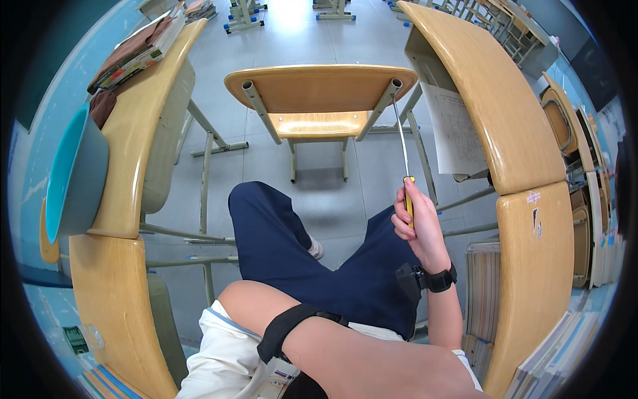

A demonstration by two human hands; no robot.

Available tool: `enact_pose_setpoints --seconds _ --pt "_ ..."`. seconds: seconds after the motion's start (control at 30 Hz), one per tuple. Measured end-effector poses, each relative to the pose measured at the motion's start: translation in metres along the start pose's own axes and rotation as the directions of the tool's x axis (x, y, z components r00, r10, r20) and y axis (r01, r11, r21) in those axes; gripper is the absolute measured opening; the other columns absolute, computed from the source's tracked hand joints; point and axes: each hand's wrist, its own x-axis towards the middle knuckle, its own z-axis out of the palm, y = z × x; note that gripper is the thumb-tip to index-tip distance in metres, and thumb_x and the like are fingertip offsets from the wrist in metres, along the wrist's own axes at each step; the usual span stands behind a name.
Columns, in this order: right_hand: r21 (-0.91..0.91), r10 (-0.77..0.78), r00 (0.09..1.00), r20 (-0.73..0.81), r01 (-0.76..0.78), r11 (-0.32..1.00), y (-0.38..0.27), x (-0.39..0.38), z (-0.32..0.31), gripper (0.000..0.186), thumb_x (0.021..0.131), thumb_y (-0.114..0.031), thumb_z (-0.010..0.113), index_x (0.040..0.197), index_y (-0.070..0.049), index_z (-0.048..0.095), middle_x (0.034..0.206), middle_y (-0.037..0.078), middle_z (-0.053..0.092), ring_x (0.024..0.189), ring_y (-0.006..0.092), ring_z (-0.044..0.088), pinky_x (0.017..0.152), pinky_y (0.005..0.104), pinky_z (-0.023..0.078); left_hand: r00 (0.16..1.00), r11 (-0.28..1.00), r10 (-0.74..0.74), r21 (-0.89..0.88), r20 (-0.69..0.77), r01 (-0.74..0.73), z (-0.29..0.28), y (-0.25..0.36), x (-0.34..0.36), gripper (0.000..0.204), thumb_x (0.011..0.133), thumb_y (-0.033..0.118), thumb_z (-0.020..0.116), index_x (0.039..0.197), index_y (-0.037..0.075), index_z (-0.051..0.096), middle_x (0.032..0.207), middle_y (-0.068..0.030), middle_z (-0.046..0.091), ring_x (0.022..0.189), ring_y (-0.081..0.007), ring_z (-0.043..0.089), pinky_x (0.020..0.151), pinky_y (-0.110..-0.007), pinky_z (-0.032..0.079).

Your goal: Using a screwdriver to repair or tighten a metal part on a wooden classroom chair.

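My right hand is closed round the yellow and black handle of a screwdriver. Its long metal shaft points away from me, and the tip meets or nearly meets the right metal tube of a wooden chair. That chair stands in front of my knees, with its curved wooden back and two grey tubes toward me. My bare left arm crosses low in front of my body with a black strap round it; the left hand is out of sight. A black band with a small device sits on my right wrist.
Wooden desks line my left, bearing a turquoise basin and a stack of books. More desks flank my right, one with paper sheets in its shelf. Books stand below. Grey floor tiles lie between.
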Motion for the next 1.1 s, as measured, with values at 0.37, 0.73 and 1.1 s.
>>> enact_pose_setpoints --seconds 0.37,0.73,1.1 --pt "0.009 0.007 1.000 0.008 -0.007 1.000 0.000 -0.004 -0.005 0.032 0.094 -0.037 0.039 0.079 -0.009 0.043 0.051 -0.004 0.031 0.034 0.0039 0.023 0.033 0.0194 0.016 0.955 0.973 -0.139 0.217 0.262 0.082 0.004 -0.003 -0.009 0.024 0.079 0.011 0.052 0.059 0.013 0.040 0.059 -0.0008 0.037 0.053 -0.0170 0.043 0.039 -0.026 0.031" --pt "0.019 0.022 1.000 0.022 -0.022 1.000 0.002 0.004 -0.004 0.034 0.094 -0.038 0.039 0.080 -0.008 0.041 0.052 -0.004 0.032 0.035 0.0043 0.024 0.034 0.0203 0.017 0.992 0.564 -0.127 0.822 -0.011 0.081 -0.040 0.061 0.005 0.014 0.064 0.008 0.058 0.078 0.009 0.057 0.071 -0.0030 0.046 0.054 -0.0152 0.042 0.046 -0.027 0.035" --pt "-0.126 -0.066 0.997 -0.031 0.062 0.990 0.002 0.004 -0.011 0.033 0.094 -0.037 0.041 0.078 -0.007 0.041 0.050 -0.005 0.029 0.035 0.0036 0.023 0.033 0.0210 0.017 0.947 0.686 -0.319 0.699 0.039 0.202 -0.048 0.067 0.019 0.026 0.068 0.017 0.059 0.093 0.017 0.057 0.086 -0.0080 0.046 0.062 -0.0178 0.044 0.049 -0.030 0.036"
